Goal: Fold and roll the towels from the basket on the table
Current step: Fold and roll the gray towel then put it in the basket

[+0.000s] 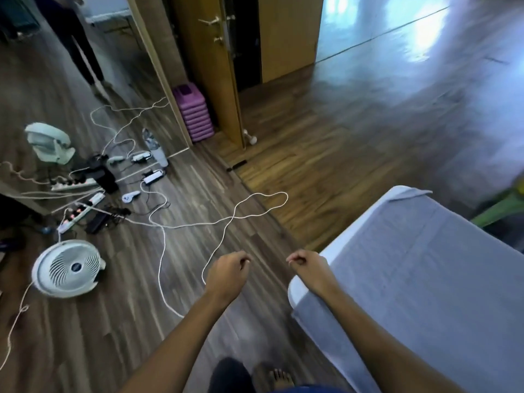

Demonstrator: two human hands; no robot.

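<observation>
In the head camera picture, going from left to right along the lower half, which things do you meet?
Round white fan → loose white cable → left hand → right hand → table under a grey towel.

Matt grey cloth towel (pixel 425 279) on table; glossy wood-grain floor (pixel 340 137) (plastic fan (pixel 68 269)).

the floor (pixel 326 154) is wood-look plank, greyer on the left and warmer brown toward the middle, with pale window light glaring off it at the upper right. a tan wooden door (pixel 209 61) stands open beside a leaning mirror (pixel 85 80). white cables (pixel 226 222), power strips (pixel 80 211) and a round white fan (pixel 68 268) lie scattered on the left.
</observation>
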